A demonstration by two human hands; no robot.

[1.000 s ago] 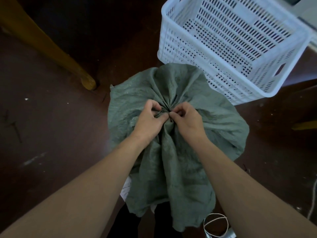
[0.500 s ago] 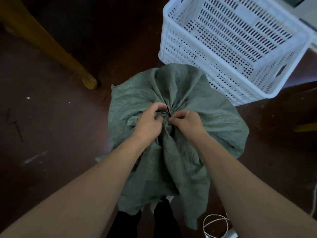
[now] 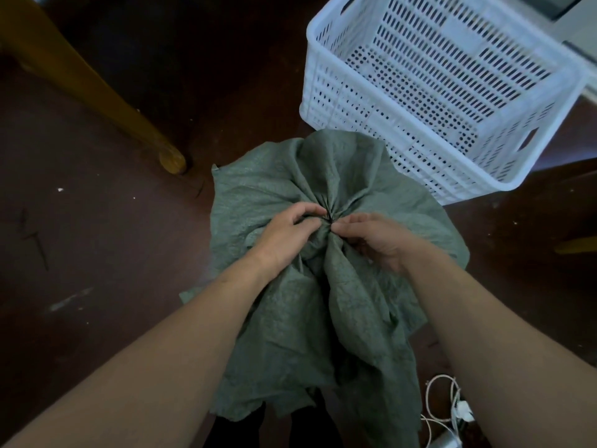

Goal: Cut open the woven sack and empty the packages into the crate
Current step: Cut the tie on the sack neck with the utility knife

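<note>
A grey-green woven sack (image 3: 323, 302) stands on the dark floor in front of me, its mouth gathered into a tight knot at the top. My left hand (image 3: 284, 236) pinches the gathered fabric on the left of the knot with curled fingers. On the knot's right side my right hand (image 3: 374, 237) pinches the fabric with thumb and fingertips. Both hands meet at the knot. A white perforated plastic crate (image 3: 452, 176) sits just behind the sack to the right, with nothing inside. The packages are hidden in the sack.
A yellowish wooden furniture leg (image 3: 97, 92) slants down to the floor at the left. A coiled white cord with a small device (image 3: 452, 412) lies on the floor at the lower right. The dark red-brown floor (image 3: 97, 253) surrounds the sack.
Both hands have kept working at the knot; the right hand's fingers have spread out a little and its palm has turned up. The sack's loose flap hangs lower toward me.
</note>
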